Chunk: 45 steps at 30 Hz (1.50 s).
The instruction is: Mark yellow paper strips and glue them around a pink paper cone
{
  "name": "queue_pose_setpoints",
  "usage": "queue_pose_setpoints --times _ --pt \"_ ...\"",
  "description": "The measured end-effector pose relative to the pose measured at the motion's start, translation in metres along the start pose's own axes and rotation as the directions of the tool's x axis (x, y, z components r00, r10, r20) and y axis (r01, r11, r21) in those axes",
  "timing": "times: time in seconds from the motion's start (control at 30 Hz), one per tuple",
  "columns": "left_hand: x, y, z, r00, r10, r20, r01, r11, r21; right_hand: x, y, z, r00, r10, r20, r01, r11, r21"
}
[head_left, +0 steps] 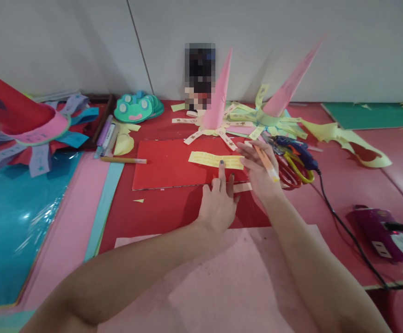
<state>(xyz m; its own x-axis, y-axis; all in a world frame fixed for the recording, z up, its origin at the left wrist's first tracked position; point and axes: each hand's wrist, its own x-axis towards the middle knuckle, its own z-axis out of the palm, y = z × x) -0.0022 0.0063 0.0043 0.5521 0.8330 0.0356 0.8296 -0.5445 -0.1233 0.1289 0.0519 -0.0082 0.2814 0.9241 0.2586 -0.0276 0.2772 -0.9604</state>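
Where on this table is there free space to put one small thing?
Bare: left part of the red rectangular board, beside the yellow paper strip; pinkish tabletop between the yellow paper cutout and purple power socket. Crowded: around the pink paper cones.

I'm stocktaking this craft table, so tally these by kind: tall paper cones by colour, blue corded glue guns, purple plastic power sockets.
Tall red paper cone: 1
Tall pink paper cones: 2
Blue glue gun with black cord: 1
Purple plastic power socket block: 1
Total: 5
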Motion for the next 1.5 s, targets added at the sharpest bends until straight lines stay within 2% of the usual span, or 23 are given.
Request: queue_pose_setpoints --times 0.27,0.4,0.53,1.0,1.13,1.23,1.33,1.43,1.5 --pt "0.005 -0.001 0.002 0.999 -0.009 -0.035 0.009 1.000 -0.004 0.003 -0.007 0.000 0.997 0.074 0.018 -0.076 0.991 0.107" --pt "0.009 -0.005 0.001 0.998 -0.008 -0.055 0.005 0.999 -0.043 0.003 -0.010 0.001 0.988 0.152 0.018 -0.151 0.952 0.265" --pt "0.010 -0.007 -0.001 0.998 0.016 -0.057 -0.019 0.998 -0.065 0.003 -0.017 0.004 0.983 0.177 0.039 -0.178 0.904 0.390" --pt "0.011 -0.006 0.001 0.999 0.027 -0.029 -0.029 0.995 -0.093 -0.002 -0.025 0.004 0.982 0.171 0.078 -0.188 0.904 0.384" --pt "0.011 -0.006 0.005 0.999 0.033 -0.034 -0.037 0.993 -0.109 -0.006 -0.024 0.007 0.976 0.148 0.160 -0.199 0.903 0.380" --pt "0.012 -0.006 0.009 0.997 0.027 -0.078 -0.042 0.981 -0.190 -0.007 -0.025 0.008 0.958 0.162 0.235 -0.243 0.895 0.375" --pt "0.014 -0.008 0.010 0.987 0.030 -0.159 -0.091 0.915 -0.392 -0.003 -0.025 0.003 0.960 0.208 0.186 -0.260 0.907 0.332" --pt "0.014 -0.010 0.010 0.965 0.020 -0.262 -0.184 0.762 -0.621 0.005 -0.022 -0.005 0.960 0.279 -0.018 -0.258 0.912 0.319" --pt "0.013 -0.012 0.009 0.954 -0.002 -0.301 -0.228 0.650 -0.725 0.009 -0.019 -0.006 0.948 0.307 -0.082 -0.267 0.910 0.318"
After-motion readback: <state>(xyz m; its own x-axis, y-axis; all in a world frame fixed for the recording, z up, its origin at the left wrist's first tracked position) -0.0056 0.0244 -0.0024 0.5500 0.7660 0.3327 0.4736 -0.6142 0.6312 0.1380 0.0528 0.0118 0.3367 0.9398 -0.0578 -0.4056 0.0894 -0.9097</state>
